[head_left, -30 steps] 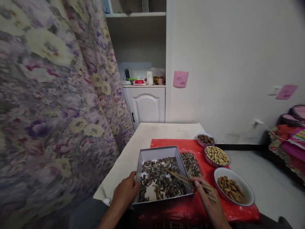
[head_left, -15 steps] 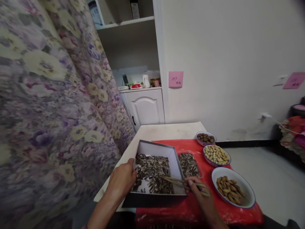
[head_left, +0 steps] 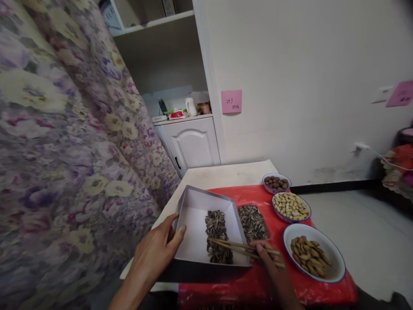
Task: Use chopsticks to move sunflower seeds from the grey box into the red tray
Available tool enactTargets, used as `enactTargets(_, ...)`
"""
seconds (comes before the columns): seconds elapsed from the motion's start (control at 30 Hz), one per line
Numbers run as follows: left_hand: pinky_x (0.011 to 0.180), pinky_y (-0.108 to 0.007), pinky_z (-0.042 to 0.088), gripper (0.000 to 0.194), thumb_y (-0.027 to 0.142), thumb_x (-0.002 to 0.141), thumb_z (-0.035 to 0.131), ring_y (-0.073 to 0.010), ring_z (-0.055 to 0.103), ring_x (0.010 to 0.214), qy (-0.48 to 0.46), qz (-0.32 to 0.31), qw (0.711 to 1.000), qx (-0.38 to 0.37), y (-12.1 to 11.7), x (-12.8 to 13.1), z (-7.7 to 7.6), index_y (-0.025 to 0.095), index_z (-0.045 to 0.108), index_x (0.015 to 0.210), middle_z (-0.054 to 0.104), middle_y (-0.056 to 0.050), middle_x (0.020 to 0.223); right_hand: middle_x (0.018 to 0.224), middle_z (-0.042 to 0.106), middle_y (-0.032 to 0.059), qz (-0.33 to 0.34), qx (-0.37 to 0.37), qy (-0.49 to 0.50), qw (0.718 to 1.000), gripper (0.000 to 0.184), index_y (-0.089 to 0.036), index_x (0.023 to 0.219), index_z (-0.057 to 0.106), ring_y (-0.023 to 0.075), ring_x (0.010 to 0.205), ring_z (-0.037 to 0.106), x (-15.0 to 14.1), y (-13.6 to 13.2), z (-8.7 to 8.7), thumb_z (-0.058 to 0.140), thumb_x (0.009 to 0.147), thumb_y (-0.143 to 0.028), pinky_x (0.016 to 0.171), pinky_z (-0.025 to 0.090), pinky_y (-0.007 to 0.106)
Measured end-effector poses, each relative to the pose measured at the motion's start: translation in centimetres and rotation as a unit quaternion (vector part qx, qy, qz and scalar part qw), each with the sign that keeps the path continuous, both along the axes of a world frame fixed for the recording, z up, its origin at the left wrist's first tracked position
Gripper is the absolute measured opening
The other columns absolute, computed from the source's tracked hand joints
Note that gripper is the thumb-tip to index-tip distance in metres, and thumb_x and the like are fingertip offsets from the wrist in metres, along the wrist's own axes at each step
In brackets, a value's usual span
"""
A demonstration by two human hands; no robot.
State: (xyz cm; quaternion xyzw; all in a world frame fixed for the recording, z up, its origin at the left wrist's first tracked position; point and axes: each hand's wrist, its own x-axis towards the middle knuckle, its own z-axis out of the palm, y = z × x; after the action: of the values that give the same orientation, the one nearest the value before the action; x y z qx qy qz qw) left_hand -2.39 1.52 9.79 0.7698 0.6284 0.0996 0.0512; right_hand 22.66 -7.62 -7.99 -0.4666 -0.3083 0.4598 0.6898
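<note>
A grey-rimmed box (head_left: 190, 237) with a pale inside lies open in front of me. Striped sunflower seeds (head_left: 217, 226) form a narrow heap in its middle, and the left part of its floor is bare. My left hand (head_left: 158, 243) grips the box's left wall, thumb over the rim and fingers outside. A pair of wooden chopsticks (head_left: 237, 247) is pinched in my right hand (head_left: 266, 254) at the box's near right corner. Their tips touch the seed heap. More sunflower seeds (head_left: 252, 221) lie in a clear tray or bag just right of the box.
Along the right side stand a bowl of brown round nuts (head_left: 276, 181), a bowl of peanut-like nuts (head_left: 291, 206) and a larger bowl of almond-like nuts (head_left: 335, 254). A red plastic sheet (head_left: 258, 284) covers part of the pale table (head_left: 232, 172). A flowered curtain (head_left: 80, 172) hangs left.
The seeds, spread across the box before, are now gathered into a narrow heap. The box has tipped or shifted slightly, and my left hand's thumb now spreads over the rim. The view has turned a little.
</note>
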Motion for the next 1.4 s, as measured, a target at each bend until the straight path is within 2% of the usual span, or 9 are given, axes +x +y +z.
enactTargets(0.07, 0.077, -0.033, 0.05, 0.061, 0.057, 0.089, 0.041, -0.0224, 0.063, 0.083, -0.077, -0.056, 0.994, 0.053, -0.8, -0.7, -1.0, 0.02, 0.051, 0.136, 0.064, -0.003, 0.084, 0.084, 0.076, 0.0075, -0.004, -0.004, 0.012, 1.0, 0.039, -0.019, 0.083, 0.075, 0.0272, 0.08, 0.071, 0.0, 0.0, -0.4, 0.071, 0.076, -0.057, 0.068, 0.058, 0.034)
enactTargets(0.17, 0.08, -0.033, 0.054, 0.058, 0.055, 0.087, 0.048, -0.0218, 0.062, 0.092, -0.123, -0.128, 0.976, 0.129, -2.1, -1.6, -3.0, 0.027, 0.05, 0.138, 0.06, -0.005, 0.095, 0.086, 0.076, 0.008, -0.016, -0.013, 0.013, 1.0, 0.039, -0.019, 0.084, 0.075, 0.0277, 0.083, 0.071, 0.1, 0.0, -0.9, 0.071, 0.076, -0.057, 0.068, 0.058, 0.033)
enactTargets(0.27, 0.093, -0.038, 0.053, 0.056, 0.046, 0.081, 0.064, -0.0258, 0.056, 0.118, -0.115, -0.193, 0.953, 0.202, -2.9, -2.1, -4.9, 0.035, 0.05, 0.135, 0.052, -0.008, 0.125, 0.087, 0.076, 0.008, -0.025, -0.011, 0.01, 1.0, 0.038, -0.019, 0.084, 0.075, 0.0268, 0.081, 0.071, 0.3, 0.0, -1.2, 0.071, 0.077, -0.056, 0.065, 0.057, 0.031)
enactTargets(0.37, 0.097, -0.041, 0.053, 0.05, 0.036, 0.082, 0.064, -0.0278, 0.05, 0.128, -0.09, -0.237, 0.938, 0.238, -2.9, -2.2, -5.9, 0.036, 0.05, 0.131, 0.043, -0.008, 0.142, 0.089, 0.076, 0.0086, -0.028, -0.011, 0.013, 0.999, 0.038, -0.019, 0.085, 0.076, 0.0274, 0.082, 0.071, 0.5, -0.2, -1.3, 0.071, 0.078, -0.056, 0.066, 0.058, 0.032)
enactTargets(0.47, 0.095, -0.037, 0.055, 0.038, 0.032, 0.083, 0.063, -0.0271, 0.051, 0.128, -0.077, -0.276, 0.927, 0.242, -2.9, -1.7, -5.7, 0.033, 0.056, 0.12, 0.038, -0.008, 0.149, 0.09, 0.076, 0.0091, -0.042, -0.016, 0.008, 0.999, 0.039, -0.019, 0.086, 0.076, 0.0285, 0.085, 0.071, 0.5, -0.4, -1.5, 0.071, 0.077, -0.056, 0.068, 0.059, 0.034)
enactTargets(0.6, 0.093, -0.037, 0.057, 0.014, 0.034, 0.087, 0.057, -0.0285, 0.049, 0.131, -0.064, -0.274, 0.935, 0.214, -3.6, -0.5, -4.8, 0.027, 0.062, 0.099, 0.035, -0.008, 0.153, 0.087, 0.076, 0.0087, -0.06, -0.021, 0.003, 0.998, 0.038, -0.019, 0.086, 0.076, 0.0278, 0.082, 0.071, 0.5, -0.6, -2.1, 0.072, 0.077, -0.055, 0.069, 0.059, 0.034)
enactTargets(0.83, 0.103, -0.052, 0.049, 0.011, 0.03, 0.092, 0.05, -0.0324, 0.029, 0.144, -0.045, -0.275, 0.931, 0.236, -4.5, 1.6, -4.8, 0.023, 0.059, 0.089, 0.046, -0.007, 0.147, 0.087, 0.076, 0.0086, -0.056, -0.027, 0.006, 0.998, 0.037, -0.019, 0.09, 0.076, 0.0274, 0.081, 0.072, 0.6, -0.5, -2.5, 0.07, 0.079, -0.054, 0.069, 0.058, 0.033)
enactTargets(1.13, 0.101, -0.049, 0.05, 0.013, 0.036, 0.088, 0.059, -0.0324, 0.03, 0.143, -0.015, -0.298, 0.911, 0.286, -4.2, 1.0, -5.6, 0.024, 0.057, 0.085, 0.049, -0.007, 0.143, 0.086, 0.076, 0.0085, -0.063, -0.008, -0.084, 0.994, 0.038, -0.019, 0.09, 0.075, 0.0263, 0.075, 0.072, 2.8, -1.2, 0.8, 0.064, 0.084, -0.055, 0.067, 0.059, 0.034)
enactTargets(1.4, 0.1, -0.045, 0.049, 0.009, 0.028, 0.088, 0.061, -0.0301, 0.042, 0.134, -0.008, -0.322, 0.893, 0.314, -4.1, 1.6, -5.0, 0.022, 0.055, 0.084, 0.058, -0.01, 0.121, 0.064, 0.069, 0.0031, 0.02, 0.032, -0.272, 0.962, 0.035, -0.017, 0.09, 0.071, 0.0207, 0.065, 0.068, 3.6, 2.0, 5.1, 0.051, 0.095, -0.046, 0.065, 0.051, 0.029)
